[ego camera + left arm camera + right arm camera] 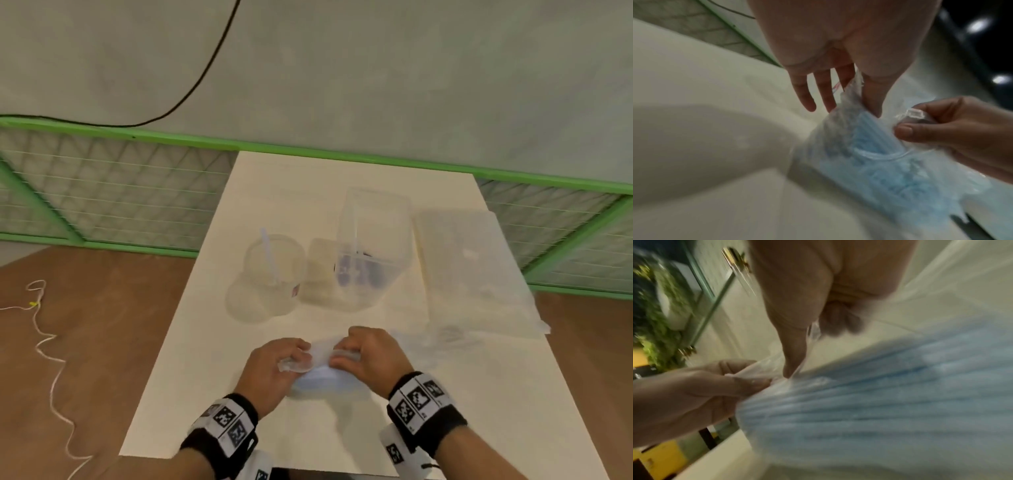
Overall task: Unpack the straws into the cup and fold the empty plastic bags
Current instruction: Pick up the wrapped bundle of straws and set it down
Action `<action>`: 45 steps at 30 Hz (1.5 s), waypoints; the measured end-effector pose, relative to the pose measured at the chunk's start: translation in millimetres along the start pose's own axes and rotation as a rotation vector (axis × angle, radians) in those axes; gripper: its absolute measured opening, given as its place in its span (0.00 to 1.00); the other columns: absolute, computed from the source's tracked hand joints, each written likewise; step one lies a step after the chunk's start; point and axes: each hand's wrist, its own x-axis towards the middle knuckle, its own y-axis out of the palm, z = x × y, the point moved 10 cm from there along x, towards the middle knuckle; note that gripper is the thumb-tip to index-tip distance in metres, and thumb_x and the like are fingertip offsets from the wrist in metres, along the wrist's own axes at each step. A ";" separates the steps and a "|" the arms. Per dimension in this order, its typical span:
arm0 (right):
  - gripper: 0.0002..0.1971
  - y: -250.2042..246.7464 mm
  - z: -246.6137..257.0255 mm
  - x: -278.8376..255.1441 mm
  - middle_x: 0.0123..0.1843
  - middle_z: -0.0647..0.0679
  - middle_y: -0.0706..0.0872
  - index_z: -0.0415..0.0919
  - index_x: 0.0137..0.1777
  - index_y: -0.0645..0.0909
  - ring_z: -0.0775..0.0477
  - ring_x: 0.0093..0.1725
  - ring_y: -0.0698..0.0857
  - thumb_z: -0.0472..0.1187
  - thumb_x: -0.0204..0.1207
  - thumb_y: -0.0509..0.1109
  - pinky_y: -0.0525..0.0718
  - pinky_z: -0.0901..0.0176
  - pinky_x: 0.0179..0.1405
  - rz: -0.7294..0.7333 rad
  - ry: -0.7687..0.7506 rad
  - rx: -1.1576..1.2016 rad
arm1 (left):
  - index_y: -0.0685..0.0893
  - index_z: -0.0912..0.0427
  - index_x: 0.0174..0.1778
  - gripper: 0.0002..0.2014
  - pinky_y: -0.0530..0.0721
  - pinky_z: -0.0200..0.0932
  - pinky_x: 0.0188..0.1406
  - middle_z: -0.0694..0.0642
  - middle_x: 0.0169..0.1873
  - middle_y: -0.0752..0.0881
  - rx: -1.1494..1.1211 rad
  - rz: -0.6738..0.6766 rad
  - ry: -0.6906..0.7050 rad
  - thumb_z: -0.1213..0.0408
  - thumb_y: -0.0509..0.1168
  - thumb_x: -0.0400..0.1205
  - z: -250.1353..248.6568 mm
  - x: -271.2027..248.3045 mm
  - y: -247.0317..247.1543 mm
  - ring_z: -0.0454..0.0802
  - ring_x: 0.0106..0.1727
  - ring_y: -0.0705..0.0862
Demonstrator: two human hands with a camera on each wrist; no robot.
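A clear plastic bag (317,378) packed with blue straws (879,394) lies on the white tabletop (219,404) near its front edge. My left hand (301,356) pinches the left side of the bag's mouth. My right hand (337,356) pinches the right side, thumb against curled fingers. In the left wrist view the bag (879,162) hangs between my left hand (853,104) and the right hand (925,123). In the right wrist view my right hand (813,344) holds the film. The clear cup (274,270) stands behind, with one pale straw (269,253) in it.
A tall clear container (373,246) with dark items stands right of the cup, with a small translucent tub (318,270) between them. Flat clear bags (472,267) are stacked at the table's right. A green-framed mesh fence (113,192) runs behind. A white cord (51,342) lies on the wooden floor at left.
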 end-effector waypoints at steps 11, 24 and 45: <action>0.16 26.9 -38.4 -1.5 0.48 0.51 0.81 0.49 0.60 0.87 0.47 0.53 0.83 0.57 0.78 0.71 0.79 0.57 0.55 0.039 0.119 0.069 | 0.88 0.26 0.41 0.14 0.66 0.18 0.65 0.17 0.52 0.82 0.224 0.076 -0.006 0.34 0.73 0.60 18.3 13.4 13.3 0.21 0.64 0.74; 0.15 29.9 -45.0 -0.6 0.48 0.48 0.84 0.50 0.57 0.89 0.46 0.52 0.84 0.56 0.77 0.72 0.81 0.53 0.56 -0.015 0.101 0.119 | 0.91 0.49 0.37 0.11 0.82 0.26 0.43 0.40 0.37 0.90 0.203 -0.247 -0.117 0.71 0.80 0.70 3.0 -31.9 -23.8 0.42 0.39 0.87; 0.13 -14.2 51.2 0.7 0.42 0.62 0.87 0.58 0.44 0.87 0.58 0.43 0.83 0.62 0.78 0.65 0.66 0.51 0.53 -0.316 -0.270 0.044 | 0.85 0.42 0.37 0.12 0.77 0.28 0.40 0.36 0.39 0.87 0.355 -0.183 0.102 0.67 0.73 0.79 -78.1 -20.6 -21.9 0.39 0.41 0.83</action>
